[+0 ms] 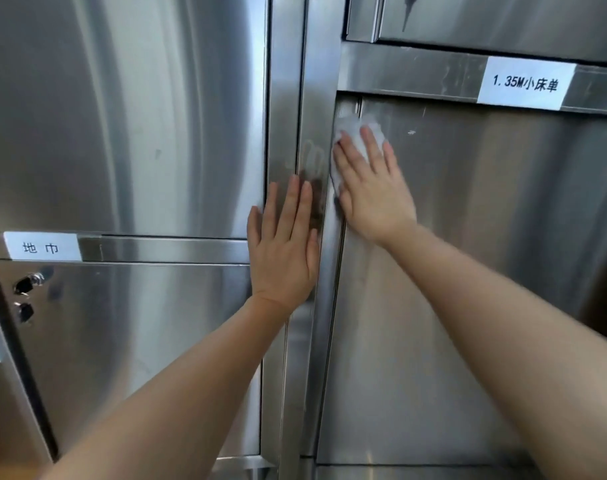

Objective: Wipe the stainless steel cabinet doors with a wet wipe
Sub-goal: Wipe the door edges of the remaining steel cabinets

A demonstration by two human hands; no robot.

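Observation:
A white wet wipe [355, 129] lies flat against the top left corner of the right stainless steel cabinet door [485, 271]. My right hand [373, 188] presses it there with straight, spread fingers; most of the wipe is hidden under the palm. My left hand [283, 247] rests flat, fingers straight, on the vertical steel frame post [316, 81] between the doors. A faint hand-shaped smudge [310, 161] shows on the post just above my left fingertips.
Left of the post are an upper door [122, 116] and a lower door [139, 358] that stands slightly ajar, with two lock holes [25, 296]. White labels sit on the rails at left [42, 247] and right [525, 83]. Another door [503, 22] is above.

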